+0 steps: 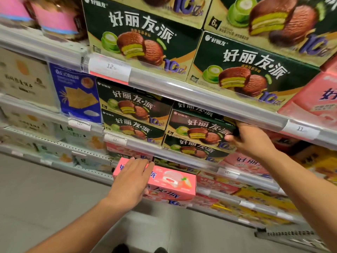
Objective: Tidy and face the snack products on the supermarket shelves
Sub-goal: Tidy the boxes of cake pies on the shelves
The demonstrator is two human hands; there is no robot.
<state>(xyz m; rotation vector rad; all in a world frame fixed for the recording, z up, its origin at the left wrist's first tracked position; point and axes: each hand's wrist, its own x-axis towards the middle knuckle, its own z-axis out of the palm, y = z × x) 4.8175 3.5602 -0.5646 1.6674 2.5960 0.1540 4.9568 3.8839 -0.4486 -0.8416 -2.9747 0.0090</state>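
A pink pie box [171,181] sticks out from a lower shelf, and my left hand [132,179] lies on its left end with straight fingers while the thumb sits under the box's front edge. On the shelf above, dark green pie boxes are stacked in two columns. My right hand [249,137] grips the right end of the upper green box [198,128] in the right column, fingers curled behind it and thumb on its front. That box sits slightly askew on the green box below it [193,149].
Larger green pie boxes [142,35] fill the top shelf behind a clear price rail [200,95]. A blue cracker bag [78,94] and beige boxes stand to the left. Pink, red and yellow boxes fill the shelves on the right and below. Grey floor lies beneath.
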